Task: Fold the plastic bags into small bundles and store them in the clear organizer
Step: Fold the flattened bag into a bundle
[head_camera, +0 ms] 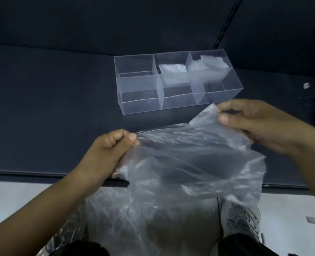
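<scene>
1. Over the near edge of a dark table [51, 98], head view: a person holds a clear plastic bag [180, 163] in the air. The left hand [108, 150] pinches its top-left edge between thumb and curled fingers, and the right hand [254, 122] pinches the top-right corner. The bag hangs unfolded, just short of the clear organizer [143, 106].
2. The step in hand looks like spreading the bag before a first fold. The next move likely calls for laying it on the table, smoothing it and halving it.
3. A white folded bundle [172, 68] sits in the organizer's back-middle compartment and a second bundle [211, 61] in the back-right. The other four compartments look vacant.
4. The bag's lower edge is lost against the floor [14, 200] and a shoe [245, 224] seen through it. Whether more plastic lies beneath cannot be told. A small pale scrap [306, 85] at far right is unidentifiable.
</scene>
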